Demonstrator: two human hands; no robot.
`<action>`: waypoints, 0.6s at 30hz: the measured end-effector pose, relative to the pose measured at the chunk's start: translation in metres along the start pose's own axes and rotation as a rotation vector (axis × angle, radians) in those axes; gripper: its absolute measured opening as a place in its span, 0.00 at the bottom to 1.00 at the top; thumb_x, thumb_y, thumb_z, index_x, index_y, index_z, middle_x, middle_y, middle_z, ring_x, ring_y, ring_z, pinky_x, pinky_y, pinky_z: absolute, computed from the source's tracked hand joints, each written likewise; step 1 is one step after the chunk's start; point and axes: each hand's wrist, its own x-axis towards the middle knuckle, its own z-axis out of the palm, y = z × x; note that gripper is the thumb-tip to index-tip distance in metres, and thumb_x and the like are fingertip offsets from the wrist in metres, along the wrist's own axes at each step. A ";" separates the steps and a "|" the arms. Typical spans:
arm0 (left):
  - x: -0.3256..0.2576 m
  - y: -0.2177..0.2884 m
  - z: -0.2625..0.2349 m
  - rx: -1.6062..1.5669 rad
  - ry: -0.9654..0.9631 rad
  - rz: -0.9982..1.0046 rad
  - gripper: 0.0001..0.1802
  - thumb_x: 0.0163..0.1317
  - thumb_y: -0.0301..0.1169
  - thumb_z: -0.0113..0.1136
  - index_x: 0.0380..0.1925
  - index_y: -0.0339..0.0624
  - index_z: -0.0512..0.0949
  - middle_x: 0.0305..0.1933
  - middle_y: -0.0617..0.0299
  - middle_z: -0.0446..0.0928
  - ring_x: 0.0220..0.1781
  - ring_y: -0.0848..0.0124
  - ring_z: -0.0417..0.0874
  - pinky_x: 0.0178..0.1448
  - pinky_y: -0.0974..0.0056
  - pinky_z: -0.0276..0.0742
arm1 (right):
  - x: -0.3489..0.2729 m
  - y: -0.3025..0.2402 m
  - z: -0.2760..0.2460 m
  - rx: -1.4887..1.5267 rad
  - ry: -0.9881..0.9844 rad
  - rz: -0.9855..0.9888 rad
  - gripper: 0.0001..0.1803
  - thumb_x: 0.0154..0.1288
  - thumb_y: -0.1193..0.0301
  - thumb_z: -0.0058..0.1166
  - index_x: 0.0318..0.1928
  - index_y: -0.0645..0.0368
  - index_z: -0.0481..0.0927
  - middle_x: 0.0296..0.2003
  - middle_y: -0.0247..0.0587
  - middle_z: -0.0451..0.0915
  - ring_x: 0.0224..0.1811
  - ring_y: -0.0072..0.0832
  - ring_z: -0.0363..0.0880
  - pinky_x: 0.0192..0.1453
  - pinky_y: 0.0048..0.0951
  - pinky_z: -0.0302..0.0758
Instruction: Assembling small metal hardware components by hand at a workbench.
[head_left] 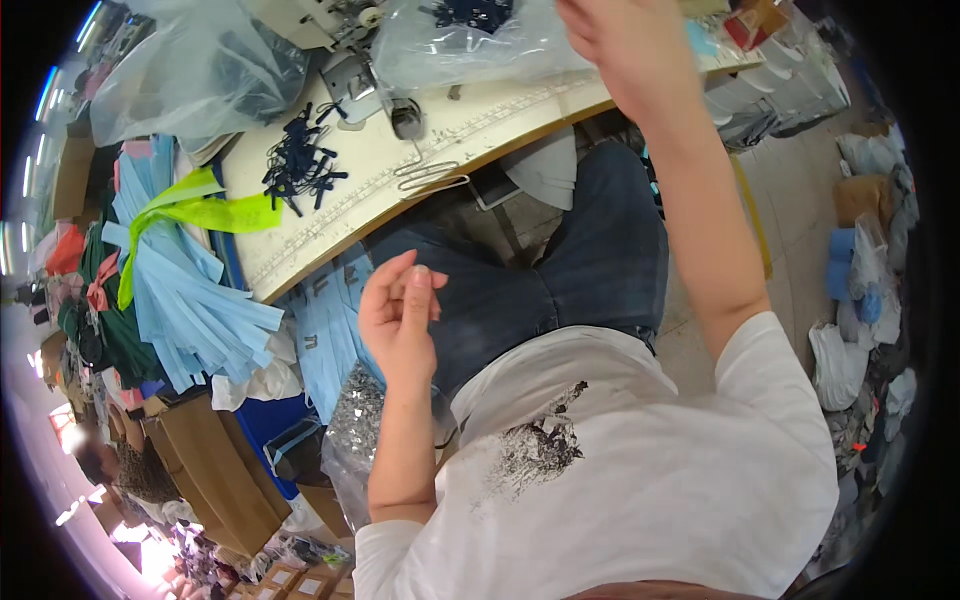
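My left hand [402, 318] is raised over my lap, in front of the table edge. Its fingers are loosely curled and apart, with nothing visible in them. My right hand [610, 32] reaches up over the far right part of the table, beside a clear plastic bag [420, 60] with dark navy pieces inside. The upper edge cuts off part of that hand, and its fingers are not clear enough to tell what they hold. A pile of small navy strap pieces [300, 165] lies on the sewing table [440, 140], left of the sewing machine [350, 80].
A bent wire guide [432, 178] juts over the table's front edge. Light blue strips [190, 290], tied with a neon yellow-green band [185, 205], hang at the left. Below is a bag of small metal pieces [357, 415]. Cardboard boxes [215, 470] stand lower left.
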 end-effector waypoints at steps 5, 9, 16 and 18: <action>0.042 0.014 -0.032 0.581 0.175 0.254 0.11 0.62 0.25 0.60 0.44 0.37 0.78 0.35 0.59 0.80 0.27 0.77 0.75 0.29 0.74 0.69 | -0.109 0.058 -0.008 1.026 0.250 0.890 0.07 0.68 0.70 0.48 0.40 0.58 0.77 0.31 0.31 0.77 0.24 0.15 0.67 0.21 0.13 0.61; 0.090 0.035 -0.049 1.090 0.110 0.517 0.11 0.59 0.25 0.62 0.42 0.39 0.80 0.37 0.56 0.77 0.33 0.66 0.78 0.34 0.67 0.74 | -0.230 0.120 0.010 1.177 0.447 1.474 0.08 0.66 0.72 0.48 0.40 0.63 0.76 0.37 0.41 0.78 0.41 0.33 0.79 0.44 0.32 0.79; 0.140 0.041 -0.066 1.418 0.044 0.610 0.12 0.56 0.29 0.64 0.40 0.41 0.82 0.39 0.52 0.76 0.40 0.55 0.77 0.47 0.58 0.72 | -0.223 0.103 0.025 0.864 -0.013 1.323 0.09 0.69 0.75 0.44 0.47 0.65 0.72 0.47 0.51 0.76 0.51 0.41 0.79 0.54 0.38 0.78; 0.147 0.038 -0.069 1.323 -0.016 0.488 0.09 0.55 0.29 0.64 0.36 0.40 0.82 0.39 0.53 0.75 0.42 0.55 0.77 0.46 0.59 0.73 | -0.219 0.100 0.024 0.822 -0.061 1.316 0.09 0.71 0.74 0.43 0.47 0.62 0.72 0.47 0.50 0.77 0.52 0.39 0.79 0.53 0.37 0.79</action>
